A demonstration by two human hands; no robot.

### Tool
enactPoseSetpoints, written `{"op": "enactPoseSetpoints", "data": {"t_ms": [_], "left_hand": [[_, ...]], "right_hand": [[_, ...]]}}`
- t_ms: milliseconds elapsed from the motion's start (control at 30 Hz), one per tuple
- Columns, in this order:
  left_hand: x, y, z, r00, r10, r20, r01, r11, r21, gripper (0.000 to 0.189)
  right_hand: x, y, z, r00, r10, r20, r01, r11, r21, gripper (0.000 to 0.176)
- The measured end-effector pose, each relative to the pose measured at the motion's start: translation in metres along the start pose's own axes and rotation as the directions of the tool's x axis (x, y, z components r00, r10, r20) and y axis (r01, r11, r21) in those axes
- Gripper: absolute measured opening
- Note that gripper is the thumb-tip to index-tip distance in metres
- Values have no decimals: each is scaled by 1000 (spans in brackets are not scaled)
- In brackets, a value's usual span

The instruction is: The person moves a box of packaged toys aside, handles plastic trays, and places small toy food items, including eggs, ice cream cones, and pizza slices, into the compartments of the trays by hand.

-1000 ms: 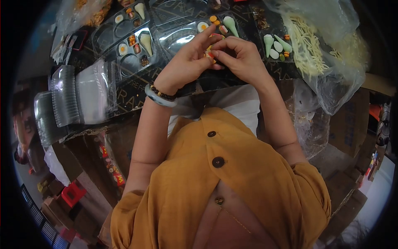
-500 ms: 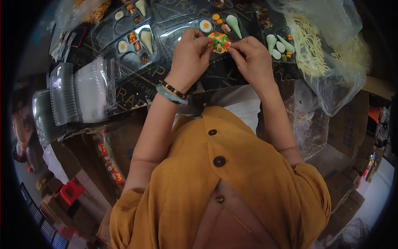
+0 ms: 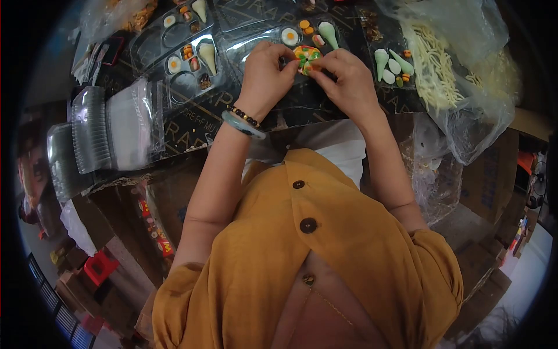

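Between my hands is a small round toy pizza (image 3: pixel 306 53), coloured orange, green, yellow and red. My left hand (image 3: pixel 268 72) pinches its left edge with thumb and fingers. On the other side, my right hand (image 3: pixel 349 77) has thumb and fingers closed at its right edge. Both hands are over a clear plastic compartment tray (image 3: pixel 239 51). Just beyond the pizza lie a toy fried egg (image 3: pixel 290 36), small orange pieces (image 3: pixel 306 27) and a pale green cone-shaped piece (image 3: pixel 328 35). The fingers cover part of the pizza's rim.
Left of my hands, a filled tray (image 3: pixel 185 87) holds another egg and cone. Clear plastic sleeves (image 3: pixel 129 125) are stacked at the table's left edge. To the right lie green and white pieces (image 3: pixel 381 63), beside a plastic bag (image 3: pixel 465 131) and pale yellow strips (image 3: pixel 430 64).
My right fingers have shifted slightly left, further over the pizza's lower right edge. The pizza appears slightly turned or tilted; my left hand has hardly moved.
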State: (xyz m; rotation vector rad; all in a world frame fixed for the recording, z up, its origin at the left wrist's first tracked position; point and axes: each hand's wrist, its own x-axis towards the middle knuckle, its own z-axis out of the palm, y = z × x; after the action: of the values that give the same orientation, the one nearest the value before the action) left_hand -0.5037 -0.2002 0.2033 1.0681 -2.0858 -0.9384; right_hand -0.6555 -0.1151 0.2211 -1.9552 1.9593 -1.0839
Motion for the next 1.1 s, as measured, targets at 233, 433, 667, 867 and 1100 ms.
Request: {"op": "enactPoseSetpoints", "data": {"t_ms": [233,433,667,867,1100], "left_hand": [[6,-1,2,1000,2,-7,-2,997,83,21],[7,-10,2,1000,-5,20,4,999,47,21],[15,-9,8,1000,-14,-25,14,999,33,15],[15,0,1,993,-104,46,103,994,27,16],[8,19,-36,940,-219,262,315,257,-914,55]], "right_hand": [[1,-5,6,999,-41,16,42,995,-92,9],[-2,-8,9,998,-63,-9,62,993,-101,9],[-37,-21,-38,986,116,116,-118,993,8,12],[-155,60,-129,601,764,236,-445,564,-696,31],[-216,96,-178,554,805,212,-287,424,-859,32]]}}
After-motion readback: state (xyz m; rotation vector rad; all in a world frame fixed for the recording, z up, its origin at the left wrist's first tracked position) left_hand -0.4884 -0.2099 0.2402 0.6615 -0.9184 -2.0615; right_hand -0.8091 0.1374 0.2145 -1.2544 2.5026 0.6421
